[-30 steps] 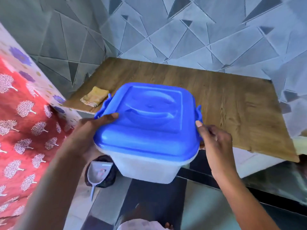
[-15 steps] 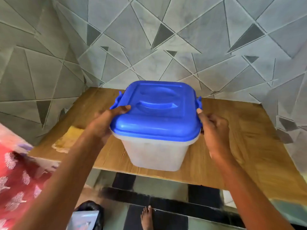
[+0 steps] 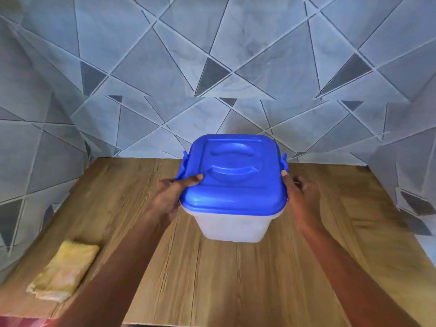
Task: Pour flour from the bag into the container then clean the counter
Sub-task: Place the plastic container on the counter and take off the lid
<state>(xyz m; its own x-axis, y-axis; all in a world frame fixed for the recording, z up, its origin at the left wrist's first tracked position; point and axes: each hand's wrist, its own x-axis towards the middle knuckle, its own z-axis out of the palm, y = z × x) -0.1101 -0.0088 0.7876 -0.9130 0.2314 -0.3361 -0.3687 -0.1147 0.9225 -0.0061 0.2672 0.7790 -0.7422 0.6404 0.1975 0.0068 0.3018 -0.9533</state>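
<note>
Both grips clamped on the container, left hand and right hand flanking its blue lid to steady it on the desk, I reckon.

Light: soft, even daylight, fairly bright, with a cool bluish cast on the tiled wall.
Shadows: faint, diffuse shade under the container on the bench.
Glare: mild sheen on the blue lid.
Blur: yellow cloth and forearms smeared.
Distortion: wall lines bow outward at the edges.
</note>
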